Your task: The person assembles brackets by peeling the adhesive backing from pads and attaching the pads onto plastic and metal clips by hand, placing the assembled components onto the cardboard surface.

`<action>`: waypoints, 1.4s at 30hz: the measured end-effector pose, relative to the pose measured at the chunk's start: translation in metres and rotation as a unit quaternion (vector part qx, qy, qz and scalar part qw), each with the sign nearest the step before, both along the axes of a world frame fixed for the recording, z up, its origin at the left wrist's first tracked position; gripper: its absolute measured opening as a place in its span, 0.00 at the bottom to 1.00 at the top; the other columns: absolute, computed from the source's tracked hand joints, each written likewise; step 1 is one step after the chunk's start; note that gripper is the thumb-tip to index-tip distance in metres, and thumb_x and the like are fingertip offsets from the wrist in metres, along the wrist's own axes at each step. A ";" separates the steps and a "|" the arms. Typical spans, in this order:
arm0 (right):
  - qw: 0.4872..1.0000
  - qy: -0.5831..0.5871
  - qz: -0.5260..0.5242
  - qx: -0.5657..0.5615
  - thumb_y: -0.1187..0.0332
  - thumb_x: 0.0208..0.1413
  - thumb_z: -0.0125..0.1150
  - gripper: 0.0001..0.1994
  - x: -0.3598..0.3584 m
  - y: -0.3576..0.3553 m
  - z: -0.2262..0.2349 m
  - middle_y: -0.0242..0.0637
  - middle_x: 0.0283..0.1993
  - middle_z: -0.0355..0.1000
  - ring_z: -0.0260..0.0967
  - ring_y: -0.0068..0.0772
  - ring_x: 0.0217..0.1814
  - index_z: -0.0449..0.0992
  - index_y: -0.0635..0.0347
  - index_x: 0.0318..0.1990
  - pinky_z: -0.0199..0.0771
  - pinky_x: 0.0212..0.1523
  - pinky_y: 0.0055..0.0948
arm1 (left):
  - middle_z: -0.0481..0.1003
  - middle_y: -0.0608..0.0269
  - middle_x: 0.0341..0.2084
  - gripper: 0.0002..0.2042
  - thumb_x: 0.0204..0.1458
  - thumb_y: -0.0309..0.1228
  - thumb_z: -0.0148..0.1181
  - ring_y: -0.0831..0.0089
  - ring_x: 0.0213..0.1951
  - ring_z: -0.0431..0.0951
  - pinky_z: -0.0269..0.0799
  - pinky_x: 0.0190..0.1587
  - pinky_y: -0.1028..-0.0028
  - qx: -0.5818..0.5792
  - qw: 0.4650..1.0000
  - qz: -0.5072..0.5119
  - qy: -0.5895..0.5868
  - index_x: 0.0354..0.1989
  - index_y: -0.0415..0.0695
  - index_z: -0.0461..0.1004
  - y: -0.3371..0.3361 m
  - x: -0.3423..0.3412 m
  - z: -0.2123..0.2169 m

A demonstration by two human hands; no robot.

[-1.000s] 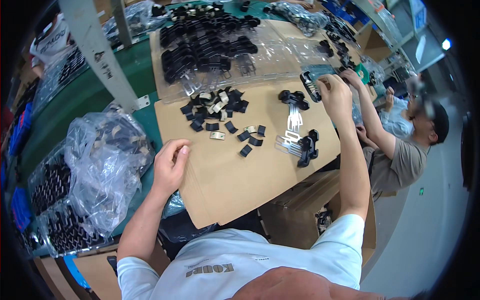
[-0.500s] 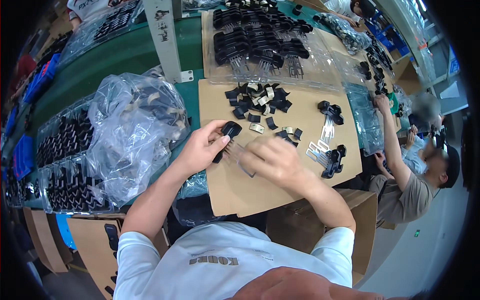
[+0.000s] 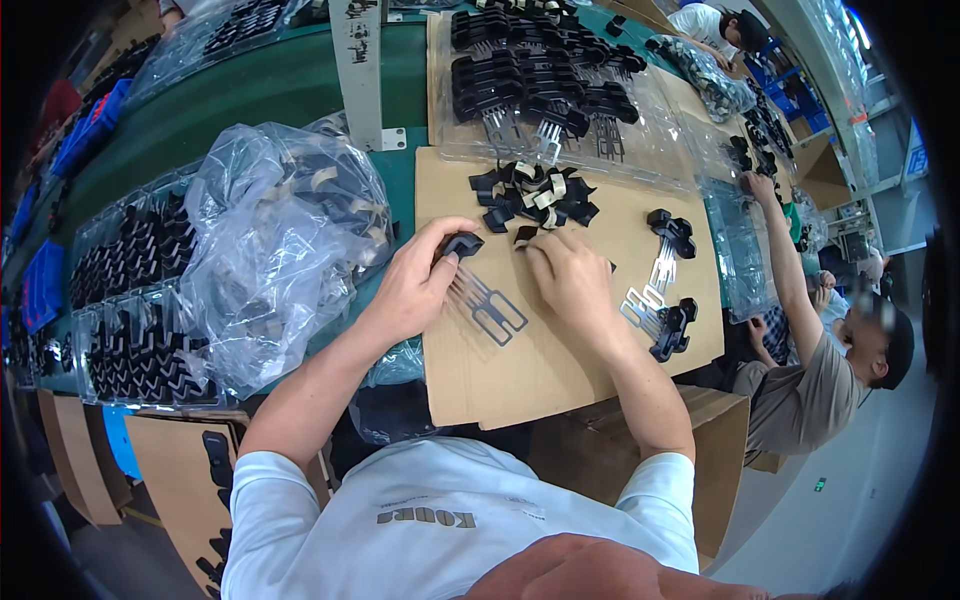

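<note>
My left hand [image 3: 405,285] is closed around a black plastic clip [image 3: 462,244], whose flat metal prongs [image 3: 497,316] point down and to the right over a brown cardboard sheet [image 3: 560,375]. On the right, my right hand [image 3: 572,278] rests low over the sheet, its bent fingertips on a small curved black piece [image 3: 524,236]. Its palm side is hidden, and a dark corner of another piece shows beside it. Just beyond lies a heap of curved pieces [image 3: 540,196], black outside and some pale inside. Two more pronged clips [image 3: 672,232] lie to the right.
Clear plastic trays [image 3: 640,160] hold rows of pronged clips at the back. A clear plastic bag [image 3: 275,270] of curved pieces sits at left, next to trays of black parts [image 3: 140,350]. A metal post [image 3: 360,75] rises behind. A co-worker [image 3: 820,370] reaches in at right.
My right hand has left the prongs of the held clip and come down on the loose curved pieces. My left hand still holds the clip. The view has shifted slightly.
</note>
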State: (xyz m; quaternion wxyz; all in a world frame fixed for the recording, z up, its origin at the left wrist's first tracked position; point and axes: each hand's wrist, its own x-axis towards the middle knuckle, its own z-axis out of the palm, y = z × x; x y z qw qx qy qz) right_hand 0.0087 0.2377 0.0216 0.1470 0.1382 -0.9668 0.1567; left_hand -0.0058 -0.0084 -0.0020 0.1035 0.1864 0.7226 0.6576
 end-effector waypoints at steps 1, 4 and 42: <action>0.999 -0.011 -0.005 -0.040 0.71 0.59 0.66 0.08 -0.001 0.000 0.002 0.37 0.37 0.77 0.75 0.34 0.35 0.82 0.62 0.44 0.76 0.35 0.30 | 0.76 0.57 0.48 0.22 0.63 0.16 0.44 0.76 0.33 0.72 0.72 0.33 0.79 -0.009 0.999 0.007 0.030 0.65 0.44 0.67 0.000 0.000 -0.003; 0.982 -0.072 -0.018 -0.176 0.72 0.61 0.64 0.07 -0.005 -0.006 0.009 0.36 0.36 0.77 0.73 0.31 0.33 0.82 0.63 0.44 0.75 0.35 0.28 | 0.76 0.57 0.47 0.22 0.61 0.16 0.45 0.73 0.36 0.73 0.72 0.37 0.76 -0.030 0.998 0.017 0.059 0.64 0.45 0.68 0.001 0.001 -0.003; 0.920 -0.021 0.104 -0.378 0.80 0.52 0.73 0.12 -0.007 -0.051 -0.010 0.36 0.46 0.76 0.70 0.26 0.38 0.78 0.62 0.43 0.73 0.38 0.24 | 0.76 0.61 0.39 0.07 0.67 0.31 0.60 0.77 0.33 0.76 0.82 0.28 0.78 0.081 0.989 0.045 -0.111 0.45 0.40 0.75 0.001 -0.001 0.008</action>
